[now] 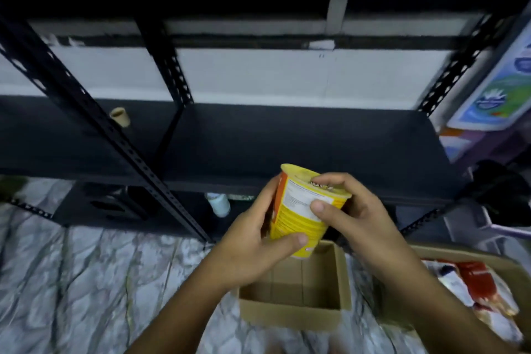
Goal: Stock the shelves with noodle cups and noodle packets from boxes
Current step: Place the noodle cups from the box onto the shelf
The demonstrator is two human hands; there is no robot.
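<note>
Both your hands hold one yellow cup [301, 218] in the air, in front of the black shelf [287, 138] and above the far edge of an open box [290, 316] on the floor [86, 282]. The cup is tilted, its wide lidded end up and away from you, its narrow base down toward the box.

Your left hand [255, 244] wraps the lower part of the cup: the thumb lies across the near side close to the base, and the fingers [270, 195] curl round the left side. Your right hand [356, 218] grips the upper part: the thumb presses on the white label, and the curled fingers [327, 179] reach over the rim onto the lid.

The box under the cup shows only bare cardboard walls inside. A second box [459, 254] lies just beside it on your right and holds red and white packets [477, 287], blurred.

The shelf board in front of you is bare where it shows, apart from a small cardboard tube [120, 116] near the left upright. A white bottle [219, 204] lies under the shelf, on the floor. Colourful packs [500, 89] lean at the far right, beside the shelf.
</note>
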